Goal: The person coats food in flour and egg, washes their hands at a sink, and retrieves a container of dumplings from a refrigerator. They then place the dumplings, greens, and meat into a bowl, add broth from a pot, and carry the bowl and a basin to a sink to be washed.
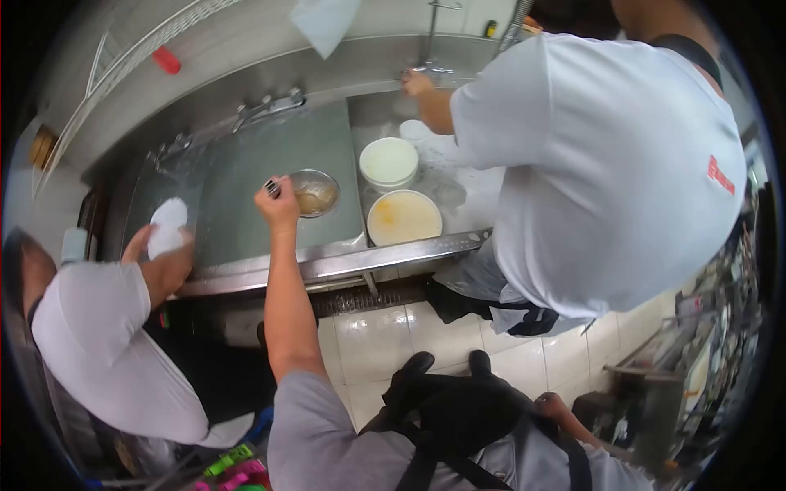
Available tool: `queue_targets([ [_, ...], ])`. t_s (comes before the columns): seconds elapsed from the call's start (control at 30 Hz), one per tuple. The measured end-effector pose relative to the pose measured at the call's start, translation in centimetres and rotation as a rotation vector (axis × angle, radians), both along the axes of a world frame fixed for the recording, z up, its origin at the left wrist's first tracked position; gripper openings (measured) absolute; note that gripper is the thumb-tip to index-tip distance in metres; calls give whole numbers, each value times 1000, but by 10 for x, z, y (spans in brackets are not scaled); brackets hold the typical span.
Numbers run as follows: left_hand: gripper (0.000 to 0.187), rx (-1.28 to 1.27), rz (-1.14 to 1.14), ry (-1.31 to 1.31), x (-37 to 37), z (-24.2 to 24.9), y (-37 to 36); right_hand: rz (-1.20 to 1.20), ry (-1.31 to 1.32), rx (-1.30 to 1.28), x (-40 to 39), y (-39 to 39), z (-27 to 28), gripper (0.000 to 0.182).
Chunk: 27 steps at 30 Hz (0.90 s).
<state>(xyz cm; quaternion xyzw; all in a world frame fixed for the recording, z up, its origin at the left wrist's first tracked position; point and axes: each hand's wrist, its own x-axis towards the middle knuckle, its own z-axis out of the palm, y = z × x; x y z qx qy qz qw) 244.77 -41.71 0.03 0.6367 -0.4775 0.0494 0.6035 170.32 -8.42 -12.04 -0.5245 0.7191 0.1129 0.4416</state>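
My left hand (282,203) reaches out over the sink counter, its fingers wrapped round a metal utensil (273,188) whose shiny end sticks out of the fist. Beside the fist sits a round metal bowl (326,186) with a tan, wet mixture at its bottom. The utensil's working end is hidden, so its kind does not show. Down by my hip, my right hand (554,406) rests against my black apron (467,405) with curled fingers. Whether anything is inside them I cannot make out.
White tubs (389,159) and a tub with yellow stains (405,219) stand in the sink basin (471,184). One co-worker (606,172) leans in at right, a hand by the faucet (430,67). Another (115,344), at left, holds a white item (169,225).
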Motion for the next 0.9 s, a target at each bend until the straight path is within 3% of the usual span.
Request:
queue_targets([
  [0.07, 20, -288, -143, 595, -6, 3, -8, -100, -25, 49, 21, 13, 10, 26],
  [0.13, 20, -272, -241, 550, -14, 8, -21, -190, -49, 90, 32, 15, 12, 29],
  [0.2, 20, -245, -330, 507, -30, 16, -33, 532, -38, -180, 30, 18, 3, 33],
  [0.27, 12, 33, -356, -136, -61, 33, -42, 442, -56, -228, 12, 34, -53, 33],
  [0.3, 9, 7, -486, -290, -80, 44, -46, 375, -74, -277, 21, 33, -58, 33],
  [0.33, 7, -20, -618, -445, -101, 55, -49, 148, -73, -129, 26, 34, -58, 32],
  [0.4, 13, 200, -937, -745, -128, 48, -58, -361, -20, 87, 79, 11, -1, 30],
  [0.43, 13, 200, -963, -760, -146, 49, -57, -254, -60, -55, 75, 19, -18, 29],
  [0.5, 16, 322, -1164, -1267, -172, 53, -43, -219, -93, -128, 82, 25, -25, 31],
  [0.63, 17, 309, -1138, -1277, -167, 71, -23, -184, -53, -49, 88, 26, -14, 32],
  [0.7, 15, 111, -929, -896, -125, 77, -13, -155, -34, -67, 84, 30, -21, 32],
  [0.83, 10, 183, -363, -825, -36, 63, 1, -195, -2, -4, 54, 41, -42, 33],
  [0.87, 10, 191, -356, -825, -25, 57, 7, -8, -38, -122, 22, 56, -85, 32],
  [0.9, 7, 291, -358, -813, -16, 51, 13, 177, -74, -240, 27, 48, -75, 31],
])
